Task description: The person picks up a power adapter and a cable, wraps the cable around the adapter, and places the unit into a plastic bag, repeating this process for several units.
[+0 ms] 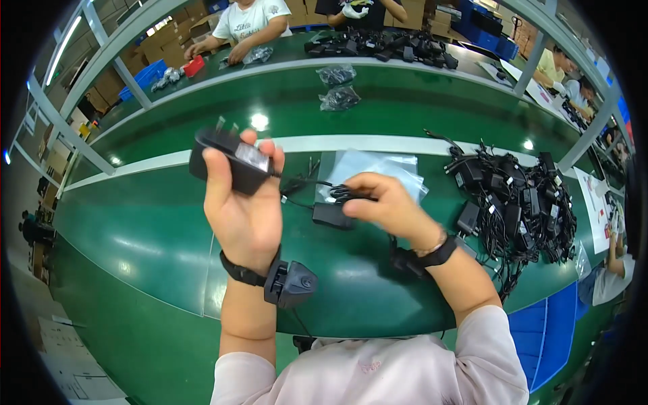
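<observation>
A black power adapter [246,160] with metal plug prongs and a pale label is gripped in my left hand [244,216], raised above the green table. From its end a black cable runs right to my right hand [385,206], whose thumb and fingers pinch the bundled cable [345,193]. Just below that bundle a second black adapter [332,215] lies on the table. Behind my right hand is a stack of clear plastic bags [374,167], partly covered by the hand and cable. Each of my wrists wears a black strapped device.
On the right lies a big heap of black adapters and cables [520,202], with a blue bin [540,337] below the table edge. Beyond a white rail [310,144], two bagged items [339,98] rest on a green surface. Other people work at the far side and right.
</observation>
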Demonstrator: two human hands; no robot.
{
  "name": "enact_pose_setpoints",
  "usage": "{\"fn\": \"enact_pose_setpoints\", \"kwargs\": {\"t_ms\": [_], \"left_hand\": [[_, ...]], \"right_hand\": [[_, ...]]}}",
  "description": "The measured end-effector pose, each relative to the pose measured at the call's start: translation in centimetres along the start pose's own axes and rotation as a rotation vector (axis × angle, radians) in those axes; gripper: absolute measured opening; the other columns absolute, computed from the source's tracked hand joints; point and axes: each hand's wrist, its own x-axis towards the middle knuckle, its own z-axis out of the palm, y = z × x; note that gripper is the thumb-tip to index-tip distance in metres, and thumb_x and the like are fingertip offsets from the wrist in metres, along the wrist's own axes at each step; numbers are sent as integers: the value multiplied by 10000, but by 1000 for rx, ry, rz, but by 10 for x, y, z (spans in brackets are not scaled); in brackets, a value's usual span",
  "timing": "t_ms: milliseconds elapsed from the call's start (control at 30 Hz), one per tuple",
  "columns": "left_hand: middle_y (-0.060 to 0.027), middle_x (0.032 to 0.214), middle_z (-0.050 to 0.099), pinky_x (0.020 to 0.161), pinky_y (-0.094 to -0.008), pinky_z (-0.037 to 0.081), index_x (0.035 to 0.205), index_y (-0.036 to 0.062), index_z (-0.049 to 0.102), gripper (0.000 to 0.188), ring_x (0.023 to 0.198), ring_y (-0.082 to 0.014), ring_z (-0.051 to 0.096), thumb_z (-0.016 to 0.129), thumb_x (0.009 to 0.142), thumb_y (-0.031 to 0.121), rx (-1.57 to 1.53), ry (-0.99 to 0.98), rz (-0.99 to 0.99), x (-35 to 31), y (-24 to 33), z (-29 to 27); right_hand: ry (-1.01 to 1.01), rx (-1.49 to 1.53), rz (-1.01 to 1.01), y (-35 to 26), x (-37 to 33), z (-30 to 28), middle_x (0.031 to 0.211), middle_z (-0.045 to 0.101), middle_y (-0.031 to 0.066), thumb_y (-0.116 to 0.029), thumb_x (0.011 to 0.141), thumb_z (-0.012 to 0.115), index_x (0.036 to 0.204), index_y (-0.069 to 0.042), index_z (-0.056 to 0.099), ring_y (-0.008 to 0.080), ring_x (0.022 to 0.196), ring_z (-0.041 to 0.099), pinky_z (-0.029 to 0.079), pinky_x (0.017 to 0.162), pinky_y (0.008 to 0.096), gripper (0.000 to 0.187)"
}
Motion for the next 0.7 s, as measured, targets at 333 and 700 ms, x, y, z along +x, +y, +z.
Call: {"fn": "enact_pose_setpoints", "kwargs": {"t_ms": [333,700], "left_hand": [[-128,889,598,755,-360,501,1010,29,484,262,833,-261,611,620,787,36,395,-32,-358,3,-55,-39],[-129,897,595,761,-365,494,968,-8,514,216,803,-228,600,620,790,48,360,71,-84,29,-38,-50]], "right_hand": [[391,578,97,3,10,-1,724,570,31,-221,864,596,957,-11,557,77,559,489,404,520,194,233],[-124,207,291,-5,8,-64,696,576,46,-257,829,645,964,3,572,86,572,502,408,526,225,302]]}}
